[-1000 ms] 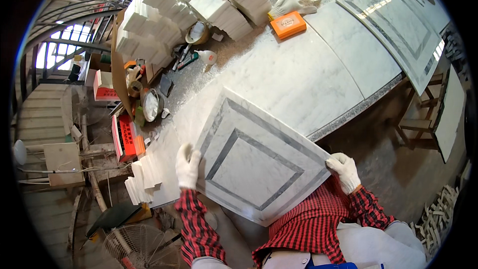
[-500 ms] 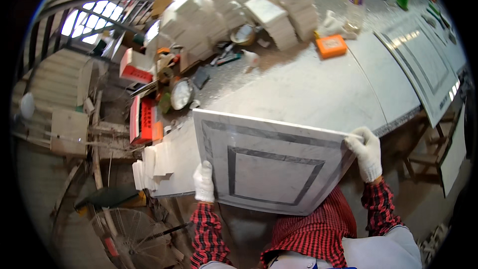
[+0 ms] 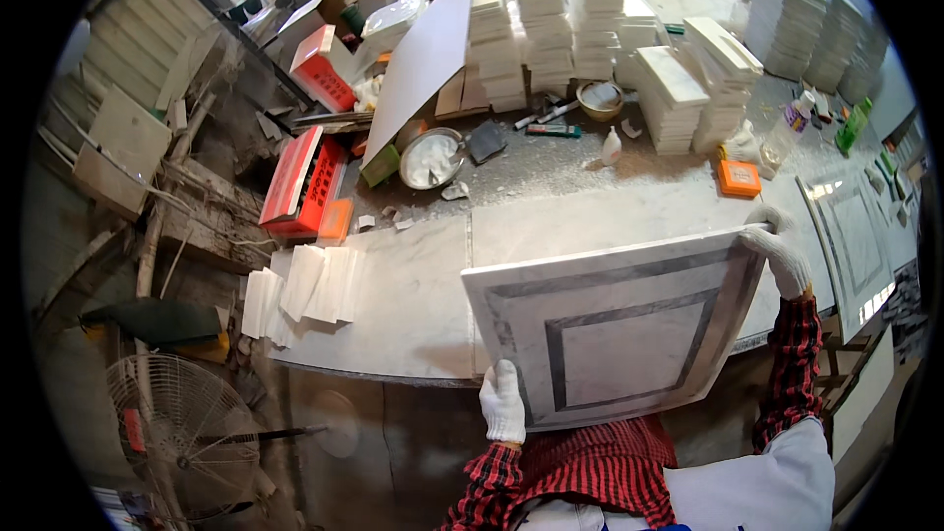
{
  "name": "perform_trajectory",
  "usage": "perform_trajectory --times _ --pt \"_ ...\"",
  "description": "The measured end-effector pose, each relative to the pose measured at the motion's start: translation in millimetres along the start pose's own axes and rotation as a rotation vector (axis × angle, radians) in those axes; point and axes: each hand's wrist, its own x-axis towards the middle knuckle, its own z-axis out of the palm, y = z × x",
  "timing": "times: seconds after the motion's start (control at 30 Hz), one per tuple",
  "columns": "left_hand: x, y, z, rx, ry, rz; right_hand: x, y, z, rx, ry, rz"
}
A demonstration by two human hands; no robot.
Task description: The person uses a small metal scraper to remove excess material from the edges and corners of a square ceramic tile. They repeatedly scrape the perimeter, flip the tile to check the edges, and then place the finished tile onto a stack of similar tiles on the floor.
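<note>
A square white marble panel [image 3: 634, 354] with two dark grey inlaid frames is tilted up in front of my body. White knitted gloves cover both hands. My left hand [image 3: 503, 403] is closed on the panel's left edge near its lower corner, the thumb on the face. At the far right corner my right hand [image 3: 780, 248] grips the edge, with its fingertips partly hidden. Behind the panel's upper edge lies the pale marble worktop [image 3: 393, 285]. The panel's underside and its lower edge against my checked apron [image 3: 600, 467] are hidden.
Thin white strips [image 3: 313, 283] lie at the worktop's left end. Behind are a powder bowl [image 3: 431, 159], a red box [image 3: 300, 182], stacked white tiles [image 3: 672, 98] and an orange box [image 3: 737, 178]. Another inlaid panel [image 3: 854, 246] rests at right. A fan [image 3: 182, 433] stands lower left.
My view has swung left, so everything appears further right, and more tile stacks and another person's gloved hand show at the back. Both my hands still hold the marble panel.
</note>
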Motion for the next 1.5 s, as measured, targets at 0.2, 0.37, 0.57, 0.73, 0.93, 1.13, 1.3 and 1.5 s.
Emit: perform_trajectory --times 0.2,0.37,0.57,0.73,0.93,1.13,1.3,1.5 --pt "26.7 10.5 -22.9 0.491 -0.12 0.171 14.3 -0.4 5.0 -0.072 -0.056 0.043" --pt "39.4 20.7 -35.5 0.741 -0.181 0.329 38.6 -8.7 0.8 -0.24 -0.232 0.082" --pt "55.5 30.8 -38.1 0.959 -0.372 0.179 86.4 -88.8 0.3 -0.824 -0.799 0.22" --pt "60.3 39.9 -31.1 0.83 -0.326 0.292 164.8 -147.0 91.4 -0.578 -1.183 -0.333" --pt "82.8 54.2 -26.9 0.813 -0.282 0.618 201.8 -161.5 319.9 -0.671 -0.732 -0.63" --pt "91.5 62.0 -32.2 0.409 -0.503 0.237 197.8 -158.7 448.9 -0.941 -0.54 -0.534" --pt "96.5 77.0 -1.9 -0.11 -0.549 -0.081 218.5 -124.9 471.2 -1.033 -0.595 -0.531" --pt "86.5 70.3 16.1 -0.113 -0.35 -0.11 232.8 -154.2 388.0 -0.784 -0.8 -0.593"
